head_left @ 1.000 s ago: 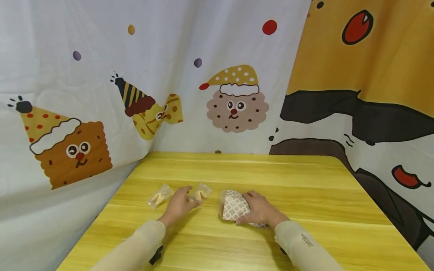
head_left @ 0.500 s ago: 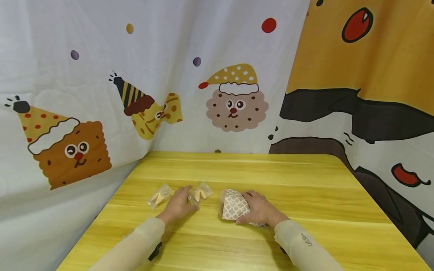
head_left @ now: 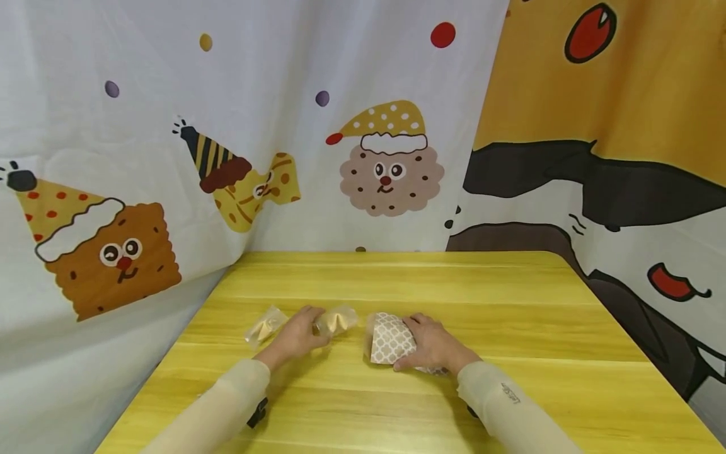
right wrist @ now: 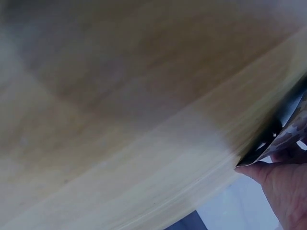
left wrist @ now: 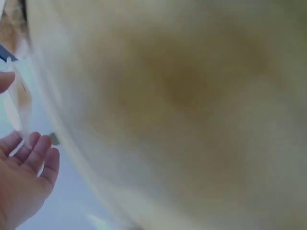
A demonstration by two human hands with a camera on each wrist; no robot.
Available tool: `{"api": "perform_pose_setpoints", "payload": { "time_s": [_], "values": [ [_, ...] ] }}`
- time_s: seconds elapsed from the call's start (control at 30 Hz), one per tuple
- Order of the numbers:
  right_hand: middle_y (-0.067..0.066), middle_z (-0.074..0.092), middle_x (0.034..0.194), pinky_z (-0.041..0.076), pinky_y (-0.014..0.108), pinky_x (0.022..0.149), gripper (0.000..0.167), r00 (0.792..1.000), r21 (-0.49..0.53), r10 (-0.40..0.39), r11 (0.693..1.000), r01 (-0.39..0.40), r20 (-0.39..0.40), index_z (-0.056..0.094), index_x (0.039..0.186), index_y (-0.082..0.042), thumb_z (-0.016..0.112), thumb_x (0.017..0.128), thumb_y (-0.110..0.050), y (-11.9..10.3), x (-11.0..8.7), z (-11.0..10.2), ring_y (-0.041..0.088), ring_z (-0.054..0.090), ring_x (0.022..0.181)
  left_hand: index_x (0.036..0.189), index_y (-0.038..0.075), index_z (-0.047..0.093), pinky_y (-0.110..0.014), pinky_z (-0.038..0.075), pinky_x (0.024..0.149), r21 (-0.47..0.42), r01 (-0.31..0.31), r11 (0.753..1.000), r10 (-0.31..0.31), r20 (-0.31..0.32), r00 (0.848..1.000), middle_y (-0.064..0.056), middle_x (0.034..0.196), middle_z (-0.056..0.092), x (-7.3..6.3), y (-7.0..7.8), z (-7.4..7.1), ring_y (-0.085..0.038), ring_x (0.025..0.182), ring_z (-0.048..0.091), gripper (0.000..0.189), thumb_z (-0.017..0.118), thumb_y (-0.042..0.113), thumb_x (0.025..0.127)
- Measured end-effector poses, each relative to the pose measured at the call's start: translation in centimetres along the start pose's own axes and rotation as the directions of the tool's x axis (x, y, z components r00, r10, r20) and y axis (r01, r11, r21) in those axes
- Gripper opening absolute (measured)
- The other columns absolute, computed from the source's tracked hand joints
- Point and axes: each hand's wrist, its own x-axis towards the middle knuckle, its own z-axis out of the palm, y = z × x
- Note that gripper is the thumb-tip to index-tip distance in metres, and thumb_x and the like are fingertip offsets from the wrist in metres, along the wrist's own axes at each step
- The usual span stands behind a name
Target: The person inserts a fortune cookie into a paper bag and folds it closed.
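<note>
The left grip [head_left: 300, 331] pinches a wrapped cookie [head_left: 337, 321] between thumb and fingers, at its fingertips; a second packet [head_left: 265, 327] lies beside it, outward, on the counter [head_left: 363, 403]. The right grip [head_left: 433, 343] holds a patterned bag [head_left: 391, 340].

Bright head view; 2 hazy, soft-focus wrist views.

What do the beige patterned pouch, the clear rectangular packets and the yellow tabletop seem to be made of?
Beige patterned pouch: its printed face looks like matte paper, perhaps coated, with a crisp straight edge.
Clear rectangular packets: likely thin, slightly glossy plastic film; pale contents show through.
Yellow tabletop: smooth wood or wood-look laminate; grain streaks fit either.
</note>
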Motion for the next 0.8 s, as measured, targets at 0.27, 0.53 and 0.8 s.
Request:
{"api": "perform_pose_setpoints", "payload": {
  "time_s": [0.27,0.53,0.8],
  "values": [
    [0.017,0.036,0.151,0.038,0.057,0.105,0.118,1.000,-0.005,0.005,1.000,-0.005,0.009,0.037,0.153,-0.007,0.079,0.064,-0.072,-0.2,0.2,-0.2,0.045,0.036,0.135,0.139,0.004,0.053,-0.047,0.048,0.098,0.067,-0.189,0.980,0.183,0.086,0.979,-0.005,0.129,0.056,0.2,1.4,-1.1,-0.028,0.117,0.056,0.065,0.077,0.027,0.083],
    [0.018,0.035,0.152,0.037,0.060,0.105,0.118,1.000,-0.001,-0.005,1.000,0.005,0.013,0.037,0.153,-0.007,0.078,0.064,-0.073,0.0,0.1,-0.2,0.047,0.034,0.136,0.142,0.003,0.050,-0.046,0.048,0.098,0.067,-0.247,0.967,0.231,0.185,0.955,-0.008,0.133,0.053,0.9,1.3,-0.6,-0.028,0.119,0.055,0.067,0.076,0.029,0.086],
    [0.018,0.037,0.151,0.033,0.061,0.108,0.117,1.000,-0.007,-0.009,1.000,0.009,0.001,0.038,0.152,-0.006,0.079,0.064,-0.072,0.0,0.1,0.0,0.044,0.035,0.137,0.146,0.006,0.048,-0.046,0.042,0.106,0.090,-0.269,0.959,0.237,0.262,0.935,-0.012,0.145,0.046,2.5,3.2,1.0,-0.030,0.131,0.047,0.070,0.076,0.030,0.086]
  ]
}}
